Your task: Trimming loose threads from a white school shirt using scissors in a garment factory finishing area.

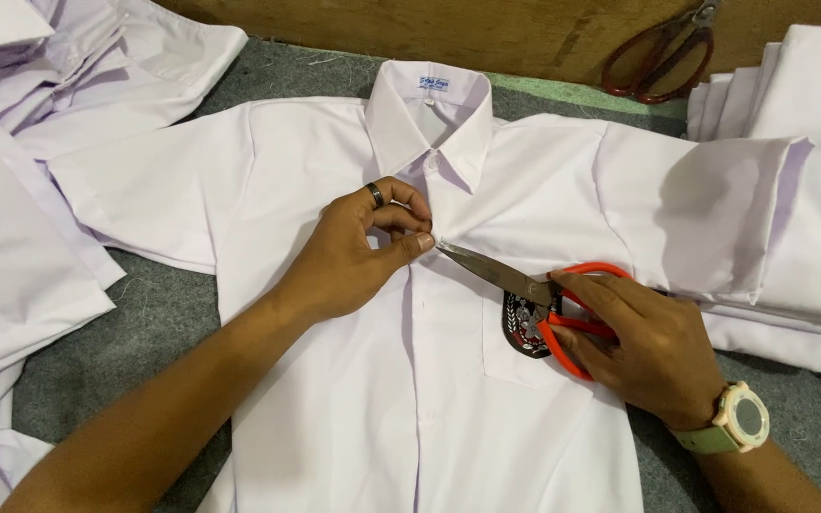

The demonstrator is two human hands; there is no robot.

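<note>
Now my left hand pinching shirt placket below collar; right hand gripping orange scissors (blade tips at pinch).

A white shirt lay flat and face up across the middle of the frame, buttoned, its collar toward the top and its sleeves spread to both sides. A dark badge sat on its chest pocket. Scissors with orange handles rested over that pocket at centre right, blades nearly closed, tips pointing at the button strip below the collar.
</note>
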